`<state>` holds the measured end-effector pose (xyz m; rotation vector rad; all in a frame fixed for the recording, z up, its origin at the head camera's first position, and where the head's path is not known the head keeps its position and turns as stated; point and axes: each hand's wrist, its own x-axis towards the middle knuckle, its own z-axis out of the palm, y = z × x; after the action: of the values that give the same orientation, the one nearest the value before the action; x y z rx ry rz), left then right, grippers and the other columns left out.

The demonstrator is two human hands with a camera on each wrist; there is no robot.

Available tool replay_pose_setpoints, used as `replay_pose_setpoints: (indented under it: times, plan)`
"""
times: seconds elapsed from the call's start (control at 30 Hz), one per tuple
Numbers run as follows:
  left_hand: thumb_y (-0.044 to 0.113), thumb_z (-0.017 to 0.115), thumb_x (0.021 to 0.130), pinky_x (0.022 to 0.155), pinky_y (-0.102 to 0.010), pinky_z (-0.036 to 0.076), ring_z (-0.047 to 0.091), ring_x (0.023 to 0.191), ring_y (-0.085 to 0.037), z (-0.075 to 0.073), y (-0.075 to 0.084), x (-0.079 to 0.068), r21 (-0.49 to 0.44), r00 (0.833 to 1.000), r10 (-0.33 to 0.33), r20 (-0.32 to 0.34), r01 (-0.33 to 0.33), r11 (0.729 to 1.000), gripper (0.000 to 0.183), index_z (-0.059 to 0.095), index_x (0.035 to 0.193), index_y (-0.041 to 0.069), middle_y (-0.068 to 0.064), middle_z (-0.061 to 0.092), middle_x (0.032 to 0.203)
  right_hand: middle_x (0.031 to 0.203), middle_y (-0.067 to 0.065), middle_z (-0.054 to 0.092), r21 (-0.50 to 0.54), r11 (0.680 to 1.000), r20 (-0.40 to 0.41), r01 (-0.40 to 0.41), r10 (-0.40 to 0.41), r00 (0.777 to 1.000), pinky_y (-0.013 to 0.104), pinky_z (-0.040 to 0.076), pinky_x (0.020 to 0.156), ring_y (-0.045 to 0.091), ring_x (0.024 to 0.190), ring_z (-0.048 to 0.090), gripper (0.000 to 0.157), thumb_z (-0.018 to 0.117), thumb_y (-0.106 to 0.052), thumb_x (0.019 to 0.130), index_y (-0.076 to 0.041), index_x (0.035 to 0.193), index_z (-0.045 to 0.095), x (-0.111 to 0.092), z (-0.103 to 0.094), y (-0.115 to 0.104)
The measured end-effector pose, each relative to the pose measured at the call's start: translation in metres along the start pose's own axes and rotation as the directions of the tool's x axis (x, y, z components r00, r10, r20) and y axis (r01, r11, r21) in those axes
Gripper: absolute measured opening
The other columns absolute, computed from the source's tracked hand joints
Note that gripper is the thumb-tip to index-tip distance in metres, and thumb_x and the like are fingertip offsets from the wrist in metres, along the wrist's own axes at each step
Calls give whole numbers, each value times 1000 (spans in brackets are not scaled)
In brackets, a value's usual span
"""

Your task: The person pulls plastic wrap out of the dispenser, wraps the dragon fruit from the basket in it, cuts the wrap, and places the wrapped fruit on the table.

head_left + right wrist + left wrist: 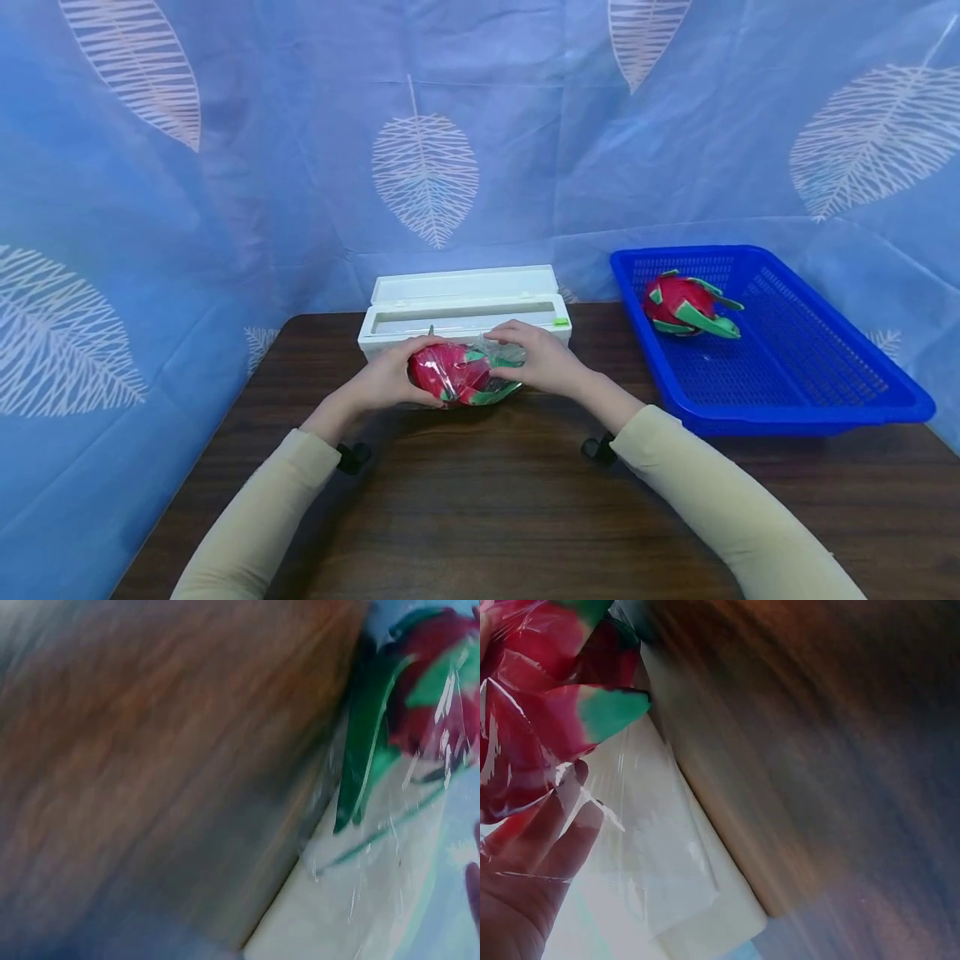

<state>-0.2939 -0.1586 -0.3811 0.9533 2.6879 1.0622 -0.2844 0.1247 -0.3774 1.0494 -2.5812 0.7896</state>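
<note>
A red dragon fruit (447, 371) with green-tipped scales is covered in clear plastic wrap (507, 352), held above the table in front of a white box. My left hand (386, 377) grips its left end, thumb below and fingers over the top. At the leafy right end, my right hand (543, 360) holds the wrap between thumb and fingers. Shiny folds cross the dragon fruit (536, 735) in the left wrist view, and loose film hangs below it. Long green leaves (367, 742) show through the wrap in the right wrist view.
The white wrap dispenser box (465, 321) stands behind my hands, its lid (465, 285) raised and a green slider (561, 322) at its right. To the right, a blue plastic basket (795, 421) contains another dragon fruit (678, 302). A blue leaf-patterned cloth hangs behind the dark wooden table (480, 517).
</note>
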Motion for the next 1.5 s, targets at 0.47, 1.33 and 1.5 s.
replay_pose_setpoints:
  times: [0.47,1.33,1.5]
  plan:
    - [24,91,67,84,-36,54,53,112,-24,3,-10,2,-121,999,-24,-27,21,992,83,47,137,20,-5,54,127,101,7,62,22,996,-35,-81,82,996,26,47,64,14,75,56,27,64,-10,95,-4,120,68,18,24,-14]
    - [15,89,70,89,-39,53,55,110,-28,13,-20,12,-286,998,-13,-62,-5,958,72,48,129,13,-11,53,126,134,13,47,24,964,241,-263,250,938,46,45,98,29,120,51,72,56,-57,92,-5,141,49,23,22,-10]
    - [18,89,70,88,-40,53,56,109,-28,13,-20,14,-273,997,-29,-69,9,962,71,48,128,14,-10,55,125,135,14,46,53,957,222,-286,268,938,47,41,102,30,124,48,58,51,-48,99,-4,136,55,26,25,-7]
